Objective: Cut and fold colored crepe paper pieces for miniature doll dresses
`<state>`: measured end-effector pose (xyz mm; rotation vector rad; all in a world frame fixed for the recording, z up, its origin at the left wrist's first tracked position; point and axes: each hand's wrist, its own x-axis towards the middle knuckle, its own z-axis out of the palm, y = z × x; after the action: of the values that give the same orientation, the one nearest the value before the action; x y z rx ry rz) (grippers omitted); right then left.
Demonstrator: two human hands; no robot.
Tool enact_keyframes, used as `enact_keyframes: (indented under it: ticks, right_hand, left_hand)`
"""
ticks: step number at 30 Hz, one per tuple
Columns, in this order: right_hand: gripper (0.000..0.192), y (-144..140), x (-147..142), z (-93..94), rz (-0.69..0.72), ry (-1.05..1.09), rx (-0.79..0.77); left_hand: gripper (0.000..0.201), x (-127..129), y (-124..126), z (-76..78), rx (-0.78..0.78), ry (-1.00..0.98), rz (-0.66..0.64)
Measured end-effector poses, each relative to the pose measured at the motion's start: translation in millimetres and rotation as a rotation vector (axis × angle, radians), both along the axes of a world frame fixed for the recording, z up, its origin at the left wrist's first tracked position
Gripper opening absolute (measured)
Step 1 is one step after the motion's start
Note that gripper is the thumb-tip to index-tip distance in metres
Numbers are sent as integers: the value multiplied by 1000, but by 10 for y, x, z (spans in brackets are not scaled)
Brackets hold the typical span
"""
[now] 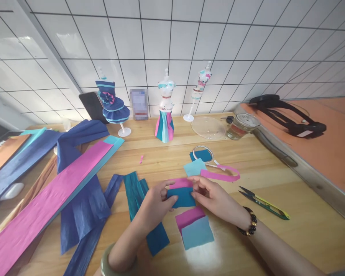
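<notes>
Between my two hands is a dark teal piece of crepe paper (181,197), with a pink piece (180,184) showing behind its upper edge. My left hand (158,199) pinches the teal piece at its left end, thumb in front. At the opposite end, the thumb and fingers of my right hand (208,193) close on its upper right corner. Just below lie a magenta square (186,219) and a light blue square (197,232), overlapping. Above my right hand rest another light blue piece (194,167) and a curled pink strip (227,174).
Thread snips (264,203) lie right of my right hand. Pink (51,199), blue (83,214) and teal (133,191) crepe strips spread leftward. Three small dress forms (166,103) stand along the tiled wall, near a glass jar (241,126) and a tape roll (194,153).
</notes>
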<state>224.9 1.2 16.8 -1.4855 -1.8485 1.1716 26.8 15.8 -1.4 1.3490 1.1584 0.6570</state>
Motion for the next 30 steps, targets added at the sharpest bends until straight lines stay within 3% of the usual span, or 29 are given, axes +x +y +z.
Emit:
enact_keyframes:
  ticks: [8, 17, 30]
  right_hand:
    - [37, -6, 107, -28, -19, -122, 12]
    - [45, 6, 107, -49, -44, -150, -24]
    - [45, 13, 84, -33, -57, -192, -36]
  left_hand:
    - [53, 40, -16, 35, -96, 94, 4]
    - [64, 61, -30, 22, -92, 250, 16]
    - [64, 85, -29, 33, -104, 303, 97]
